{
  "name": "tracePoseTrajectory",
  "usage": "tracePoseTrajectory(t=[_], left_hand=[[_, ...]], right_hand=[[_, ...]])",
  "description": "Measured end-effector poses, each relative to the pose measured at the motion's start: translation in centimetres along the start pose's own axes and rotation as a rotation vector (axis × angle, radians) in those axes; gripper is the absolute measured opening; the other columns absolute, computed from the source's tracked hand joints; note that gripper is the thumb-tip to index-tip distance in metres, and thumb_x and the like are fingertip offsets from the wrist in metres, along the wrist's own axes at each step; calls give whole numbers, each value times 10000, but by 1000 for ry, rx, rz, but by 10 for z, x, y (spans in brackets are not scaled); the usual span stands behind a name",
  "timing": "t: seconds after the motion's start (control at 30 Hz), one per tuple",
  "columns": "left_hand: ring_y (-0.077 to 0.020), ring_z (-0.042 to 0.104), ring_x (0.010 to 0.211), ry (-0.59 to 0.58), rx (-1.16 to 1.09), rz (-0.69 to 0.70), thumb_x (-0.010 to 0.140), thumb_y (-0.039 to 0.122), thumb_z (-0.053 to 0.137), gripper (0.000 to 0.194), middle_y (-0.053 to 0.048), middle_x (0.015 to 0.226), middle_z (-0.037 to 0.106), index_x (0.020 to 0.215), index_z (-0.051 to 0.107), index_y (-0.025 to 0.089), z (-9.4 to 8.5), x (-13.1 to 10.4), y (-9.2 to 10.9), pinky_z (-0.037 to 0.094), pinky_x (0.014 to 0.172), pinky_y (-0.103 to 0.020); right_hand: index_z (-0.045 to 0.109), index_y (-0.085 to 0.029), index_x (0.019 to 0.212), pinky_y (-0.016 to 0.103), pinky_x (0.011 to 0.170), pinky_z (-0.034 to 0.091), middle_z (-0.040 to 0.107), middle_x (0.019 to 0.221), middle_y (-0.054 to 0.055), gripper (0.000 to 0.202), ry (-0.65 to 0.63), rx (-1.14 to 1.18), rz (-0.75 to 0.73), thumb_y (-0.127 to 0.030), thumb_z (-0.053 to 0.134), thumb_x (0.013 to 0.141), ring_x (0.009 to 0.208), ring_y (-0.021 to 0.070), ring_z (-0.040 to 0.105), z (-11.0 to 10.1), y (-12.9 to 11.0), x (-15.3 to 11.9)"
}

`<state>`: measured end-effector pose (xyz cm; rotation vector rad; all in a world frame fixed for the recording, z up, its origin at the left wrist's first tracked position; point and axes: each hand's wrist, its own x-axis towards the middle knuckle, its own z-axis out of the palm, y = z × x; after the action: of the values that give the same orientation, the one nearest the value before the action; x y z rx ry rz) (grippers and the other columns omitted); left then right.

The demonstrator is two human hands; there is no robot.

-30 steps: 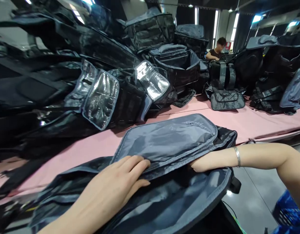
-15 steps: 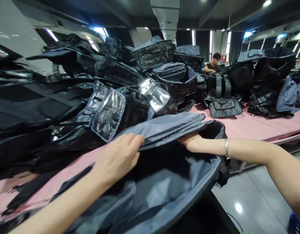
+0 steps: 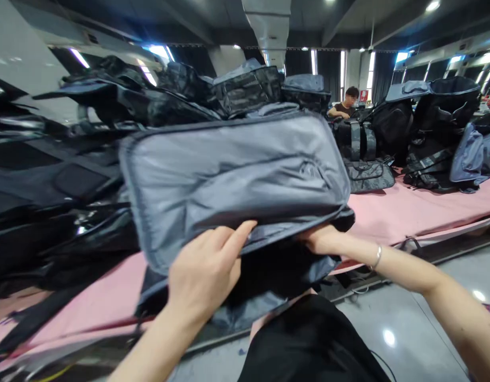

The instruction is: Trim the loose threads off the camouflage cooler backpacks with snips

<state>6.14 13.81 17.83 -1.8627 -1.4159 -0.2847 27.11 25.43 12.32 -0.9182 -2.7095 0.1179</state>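
The one soft grey nylon bag is lifted upright over the pink cloth-covered table, its open mouth facing down and its inside hidden. The left hand pinches its lower rim at 6 o'clock, and the right hand, closed on the rim at 4 o'clock, has its fingers hidden. A heap of black bags lies at 9 o'clock, too tangled to count.

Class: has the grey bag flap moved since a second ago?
Yes. The grey bag flap has swung up off the pink table, now hiding the bag pile behind.

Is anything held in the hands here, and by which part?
Both hands hold the grey bag by its lower edge: the left hand near the middle, the right hand under the right end.
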Motion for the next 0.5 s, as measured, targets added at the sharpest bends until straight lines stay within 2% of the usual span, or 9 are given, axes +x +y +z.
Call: tracePoseTrajectory(t=[0.07,0.1,0.17,0.23,0.33,0.5], left_hand=[[-185,582,757,-138,-152,-87,742,61,372,487,-40,779,620,1168,563,202,36,-23,20,428,648,-267],[-174,585,747,-195,-220,-132,732,47,369,490,-33,762,615,1145,578,207,54,-36,30,425,628,-250],[-162,585,720,-268,-304,-209,723,36,371,493,-26,734,606,1130,588,208,82,-60,48,412,592,-234],[-164,578,700,-279,-326,-273,721,32,374,498,-28,712,594,1136,589,203,100,-79,62,401,578,-236],[-170,565,686,-245,-325,-320,725,21,365,516,-31,694,568,1152,590,203,107,-95,71,398,599,-246],[-164,547,689,-246,-393,-357,760,28,366,520,-21,701,536,1202,545,233,93,-100,75,416,679,-257]], right_hand=[[711,-265,936,190,732,499,725,909,-26,316,-102,117,-65,-80,598,705,865,145,666,44,0,-36],[708,-230,956,193,742,499,727,913,-6,329,-61,303,-11,-61,577,706,860,141,670,65,0,-52],[705,-170,940,224,752,509,729,886,34,241,56,636,176,-126,552,758,820,147,678,98,0,-78],[699,-134,899,267,719,522,725,806,60,224,178,899,409,-247,527,811,753,166,678,121,0,-90],[684,-129,857,284,666,511,701,704,53,290,323,1134,645,-380,553,792,663,170,650,137,-6,-83],[581,-146,580,222,506,411,573,518,0,368,473,1295,755,-481,609,730,471,97,471,146,-21,-55]])
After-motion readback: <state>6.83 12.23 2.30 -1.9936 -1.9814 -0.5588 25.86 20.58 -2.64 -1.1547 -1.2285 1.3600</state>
